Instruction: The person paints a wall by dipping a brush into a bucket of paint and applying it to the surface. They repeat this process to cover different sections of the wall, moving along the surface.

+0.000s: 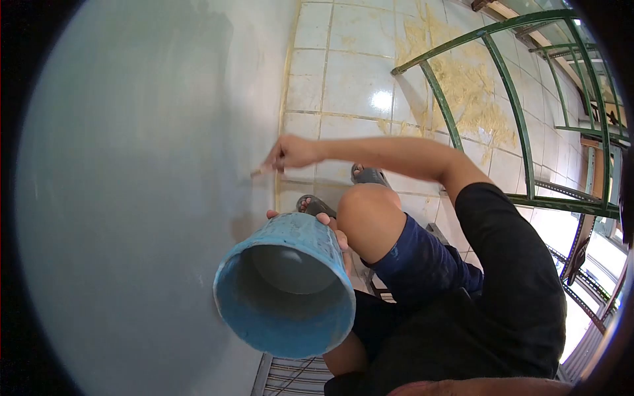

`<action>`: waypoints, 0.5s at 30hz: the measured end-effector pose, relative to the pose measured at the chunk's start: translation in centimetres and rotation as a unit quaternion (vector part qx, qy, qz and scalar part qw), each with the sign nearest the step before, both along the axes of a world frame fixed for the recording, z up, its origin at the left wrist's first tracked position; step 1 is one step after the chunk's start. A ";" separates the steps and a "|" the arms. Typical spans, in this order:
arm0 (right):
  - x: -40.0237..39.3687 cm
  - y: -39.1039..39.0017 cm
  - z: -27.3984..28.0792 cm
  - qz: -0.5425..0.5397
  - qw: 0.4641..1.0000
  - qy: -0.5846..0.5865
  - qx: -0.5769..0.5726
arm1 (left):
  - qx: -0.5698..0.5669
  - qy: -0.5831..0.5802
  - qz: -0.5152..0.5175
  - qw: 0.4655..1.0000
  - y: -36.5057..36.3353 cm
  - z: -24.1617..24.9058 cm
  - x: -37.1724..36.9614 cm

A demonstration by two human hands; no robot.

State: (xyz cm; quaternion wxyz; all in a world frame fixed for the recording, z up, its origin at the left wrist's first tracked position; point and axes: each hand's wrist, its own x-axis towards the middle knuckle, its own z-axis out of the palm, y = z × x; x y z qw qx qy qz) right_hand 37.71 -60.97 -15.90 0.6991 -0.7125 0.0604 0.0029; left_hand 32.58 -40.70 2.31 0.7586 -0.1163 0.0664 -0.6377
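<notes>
My left hand [341,240] is wrapped round the lower part of a blue bucket [297,232], its fingers showing on both sides. The bucket is tilted with its mouth toward me; a greyish residue coats the inside and no tool shows in it. My right hand [294,153] is closed close to the smooth grey-white wall [132,165], the arm stretched across in front of my knee. A small thin brownish piece [255,174] sticks out of its fingers toward the wall; its kind is too small and blurred to tell. A darker patch marks the wall nearby.
White floor tiles [356,86] carry dried yellowish smears [462,86]. On the right stands a green metal frame [512,99] with curved bars. Perforated metal angle bars [574,251] stand behind my right arm. Slatted metal [287,376] lies below the bucket, and my sandalled feet [317,203] are near the wall.
</notes>
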 end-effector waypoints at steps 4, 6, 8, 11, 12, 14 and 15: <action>4.8 -11.3 1.9 -0.078 0.996 0.016 -0.027 | 0.088 -0.009 0.106 0.990 0.7 0.5 -0.7; 6.5 -16.1 3.3 -0.122 0.986 0.047 -0.100 | 0.093 -0.001 0.081 0.992 0.5 1.4 -0.5; 7.7 -19.6 3.2 -0.186 0.975 0.060 -0.108 | 0.095 0.009 0.056 0.994 0.4 1.2 -0.3; 8.1 -22.7 3.5 -0.311 0.938 0.087 -0.128 | 0.009 -0.046 0.055 0.997 0.9 -1.7 0.6; 8.3 -22.8 3.8 -0.391 0.905 0.102 -0.135 | -0.045 -0.045 0.038 0.997 1.0 -2.7 1.1; 8.8 -22.8 3.9 -0.477 0.872 0.089 -0.063 | -0.095 -0.044 0.020 0.994 1.2 -3.8 1.6; 9.0 -22.6 4.0 -0.556 0.828 0.073 0.004 | -0.131 -0.041 0.006 0.991 1.0 -4.0 1.8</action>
